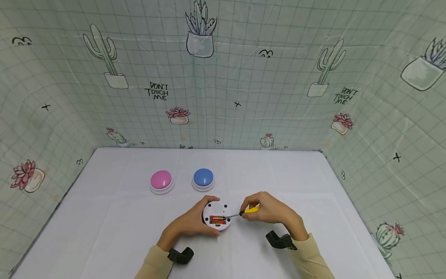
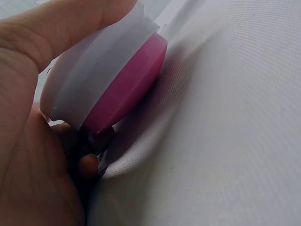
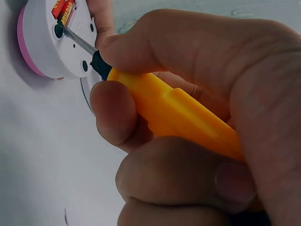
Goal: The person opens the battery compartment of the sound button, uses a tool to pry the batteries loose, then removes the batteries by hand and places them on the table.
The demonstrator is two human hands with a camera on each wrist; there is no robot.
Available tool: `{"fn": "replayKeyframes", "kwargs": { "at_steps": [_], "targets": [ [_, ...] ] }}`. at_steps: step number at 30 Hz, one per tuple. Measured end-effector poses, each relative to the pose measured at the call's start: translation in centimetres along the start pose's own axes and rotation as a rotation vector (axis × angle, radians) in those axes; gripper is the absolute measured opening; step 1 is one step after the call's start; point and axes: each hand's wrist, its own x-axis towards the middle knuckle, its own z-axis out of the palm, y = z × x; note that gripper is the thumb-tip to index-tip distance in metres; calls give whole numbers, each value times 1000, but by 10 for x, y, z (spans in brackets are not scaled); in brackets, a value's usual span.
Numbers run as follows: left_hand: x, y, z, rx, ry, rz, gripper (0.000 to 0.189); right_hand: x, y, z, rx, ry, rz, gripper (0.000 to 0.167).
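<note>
L hand [image 1: 192, 219], fingers curved, held a round white-and-pink plastic button [image 1: 218, 208], well in from white table's [image 1: 115, 217] side edges. R hand [image 1: 272, 209] pinched a yellow-handled metal screwdriver [image 1: 251, 209], tip by red batts [image 1: 217, 220].

The bench [image 1: 104, 224] has a white, woven surface with faint creases. Toward its far side, a pink dome button [image 1: 161, 180] and, to its right, a blue dome button [image 1: 203, 178] rest upright, spaced apart.
</note>
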Motion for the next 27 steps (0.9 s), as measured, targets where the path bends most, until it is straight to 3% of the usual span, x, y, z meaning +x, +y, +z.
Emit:
{"fn": "replayKeyframes", "kwargs": {
  "at_steps": [18, 27],
  "targets": [
    [-2, 3, 2, -6, 4, -8, 101, 2, -1, 4, 12, -35, 18, 9],
    [-2, 4, 3, 43, 15, -61, 103, 5, 1, 7, -14, -20, -13, 8]
  ]
}}
